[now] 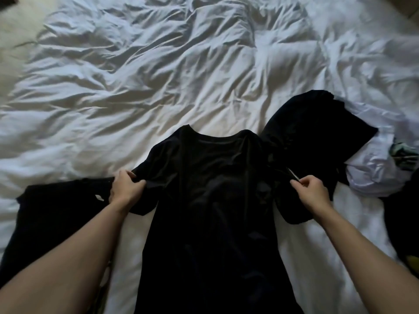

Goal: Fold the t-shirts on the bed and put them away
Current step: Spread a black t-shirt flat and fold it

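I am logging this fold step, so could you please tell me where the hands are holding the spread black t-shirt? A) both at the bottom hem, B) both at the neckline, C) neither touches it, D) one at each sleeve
D: the left hand grips the left sleeve and the right hand pinches the right sleeve of the black t-shirt, well below its neckline.

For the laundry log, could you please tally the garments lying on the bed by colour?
Black: 3, the t-shirt both hands grip, one at left, one at right.
White: 1, crumpled at far right.
Total: 4; dark fabric at the right edge is unclear.
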